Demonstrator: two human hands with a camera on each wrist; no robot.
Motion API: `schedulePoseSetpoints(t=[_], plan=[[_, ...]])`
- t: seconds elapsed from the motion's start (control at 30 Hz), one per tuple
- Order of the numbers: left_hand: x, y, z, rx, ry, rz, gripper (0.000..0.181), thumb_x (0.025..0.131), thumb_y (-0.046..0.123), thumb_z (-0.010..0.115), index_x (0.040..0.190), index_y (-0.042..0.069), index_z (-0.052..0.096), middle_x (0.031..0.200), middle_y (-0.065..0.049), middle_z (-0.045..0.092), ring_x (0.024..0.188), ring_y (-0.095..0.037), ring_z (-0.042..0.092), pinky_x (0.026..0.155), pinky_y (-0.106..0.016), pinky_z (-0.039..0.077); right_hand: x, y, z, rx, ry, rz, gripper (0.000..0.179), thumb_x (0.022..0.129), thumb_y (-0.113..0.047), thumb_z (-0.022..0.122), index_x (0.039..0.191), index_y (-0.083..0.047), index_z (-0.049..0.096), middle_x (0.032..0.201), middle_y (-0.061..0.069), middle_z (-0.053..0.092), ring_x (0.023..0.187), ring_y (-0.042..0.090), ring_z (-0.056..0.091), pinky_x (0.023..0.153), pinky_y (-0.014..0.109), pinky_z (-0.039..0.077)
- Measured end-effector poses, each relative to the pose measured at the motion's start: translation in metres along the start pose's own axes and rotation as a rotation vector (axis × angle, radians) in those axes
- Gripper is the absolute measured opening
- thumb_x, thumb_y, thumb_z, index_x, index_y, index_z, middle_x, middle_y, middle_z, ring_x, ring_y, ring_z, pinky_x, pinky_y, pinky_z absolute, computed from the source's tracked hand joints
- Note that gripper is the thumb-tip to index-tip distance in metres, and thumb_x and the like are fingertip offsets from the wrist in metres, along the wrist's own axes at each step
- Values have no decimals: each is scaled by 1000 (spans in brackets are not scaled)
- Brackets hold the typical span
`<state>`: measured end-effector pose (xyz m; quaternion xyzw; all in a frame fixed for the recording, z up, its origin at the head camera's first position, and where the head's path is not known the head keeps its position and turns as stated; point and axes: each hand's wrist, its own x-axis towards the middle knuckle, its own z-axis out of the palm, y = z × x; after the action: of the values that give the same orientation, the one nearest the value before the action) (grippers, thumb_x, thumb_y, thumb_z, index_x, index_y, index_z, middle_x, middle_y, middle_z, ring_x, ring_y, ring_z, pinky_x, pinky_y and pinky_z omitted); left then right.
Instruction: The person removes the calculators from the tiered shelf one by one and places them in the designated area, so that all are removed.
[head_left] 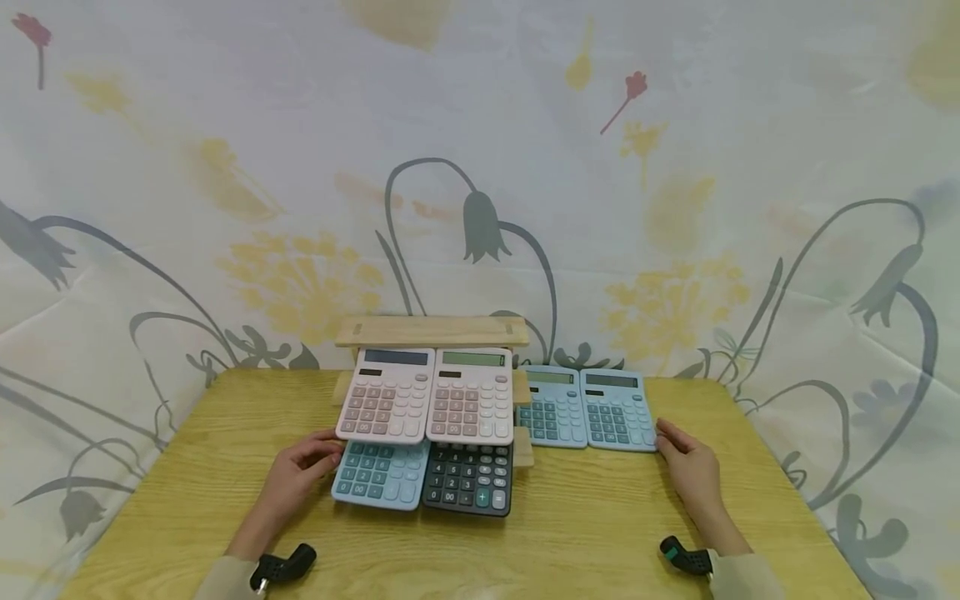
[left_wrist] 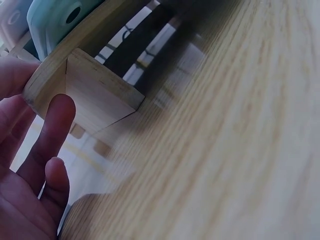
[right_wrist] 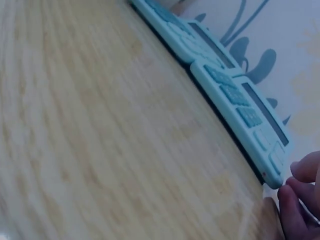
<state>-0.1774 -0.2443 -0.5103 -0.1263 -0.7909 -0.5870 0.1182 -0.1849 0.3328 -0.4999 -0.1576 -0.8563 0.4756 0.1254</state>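
My left hand [head_left: 298,473] is at the left side of a small wooden rack [head_left: 431,332], its fingers loosely bent. In the left wrist view its fingers [left_wrist: 61,111] lie against the end of the rack's lower board [left_wrist: 37,90]. Two pink calculators [head_left: 386,400] [head_left: 471,400] rest side by side on the upper tier. Below them are a blue calculator [head_left: 381,479] and a black calculator [head_left: 468,487], their tops hidden. To the right, two more light blue calculators [head_left: 558,417] [head_left: 618,412] stand in a row. At the outer one's right edge are the fingertips of my right hand [head_left: 693,475].
Behind the wooden table [head_left: 585,533] hangs a pale cloth [head_left: 480,100] printed with flowers. A black device is strapped to each wrist [head_left: 288,567] [head_left: 686,557]. One wooden rail end [head_left: 522,450] juts out at the rack's right.
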Motion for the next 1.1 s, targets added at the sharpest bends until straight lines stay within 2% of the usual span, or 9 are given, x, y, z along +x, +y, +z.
schedulePoseSetpoints(t=[0.13, 0.2, 0.27, 0.47, 0.7, 0.8, 0.9, 1.1], plan=[[-1, -1, 0, -4, -6, 0, 8, 91, -2, 68, 97, -4, 73, 116, 14, 61, 106, 6, 55, 84, -13, 46, -3, -4, -1, 97, 24, 34, 41, 102, -16, 57, 141, -1, 54, 141, 15, 55, 117, 4, 58, 83, 8, 45], [0, -1, -1, -12, -6, 3, 8, 91, -3, 68, 97, -4, 73, 116, 15, 62, 106, 6, 56, 84, -14, 47, -2, -6, 0, 129, 29, 39, 41, 103, -16, 56, 141, -1, 54, 141, 16, 55, 106, -7, 56, 79, 5, 44], [0, -1, -1, -16, -12, 8, 8, 91, -2, 68, 97, -5, 73, 116, 14, 62, 106, 6, 56, 84, -14, 47, -3, -10, -1, 136, 36, 43, 40, 103, -17, 55, 140, -1, 55, 141, 16, 55, 100, -12, 52, 79, 5, 43], [1, -3, -1, -20, -27, 33, 9, 91, -4, 68, 98, -5, 72, 118, 11, 62, 106, 5, 56, 83, -15, 47, -4, -23, -2, 149, 17, 43, 41, 104, -24, 54, 141, -5, 55, 142, 13, 55, 114, 2, 54, 81, 6, 43], [1, -3, -2, -27, -35, 52, 9, 90, -5, 68, 98, -6, 72, 118, 12, 61, 106, 4, 56, 83, -15, 47, -10, -48, 3, 185, -53, -56, 39, 104, -19, 54, 138, -1, 57, 137, 18, 57, 96, -14, 54, 82, 9, 46], [0, -2, -1, -24, -33, 43, 9, 90, -4, 68, 98, -6, 72, 118, 13, 61, 106, 4, 56, 83, -15, 47, -16, -58, 6, 221, -90, -113, 37, 104, -15, 53, 136, 3, 57, 136, 22, 57, 96, -14, 56, 82, 11, 47], [-1, 0, -1, -11, -29, 24, 9, 91, -3, 68, 99, -4, 72, 118, 10, 61, 106, 4, 56, 83, -15, 47, -22, -65, 11, 271, -128, -154, 36, 103, -12, 54, 135, 5, 57, 133, 20, 60, 99, -10, 59, 84, 14, 49], [-1, 2, -1, 7, -27, 15, 10, 91, -2, 69, 100, -3, 73, 121, 3, 61, 106, 4, 56, 83, -16, 47, -35, -77, 23, 314, -219, -178, 35, 103, -10, 55, 135, 5, 57, 133, 21, 60, 105, 0, 61, 88, 21, 50]])
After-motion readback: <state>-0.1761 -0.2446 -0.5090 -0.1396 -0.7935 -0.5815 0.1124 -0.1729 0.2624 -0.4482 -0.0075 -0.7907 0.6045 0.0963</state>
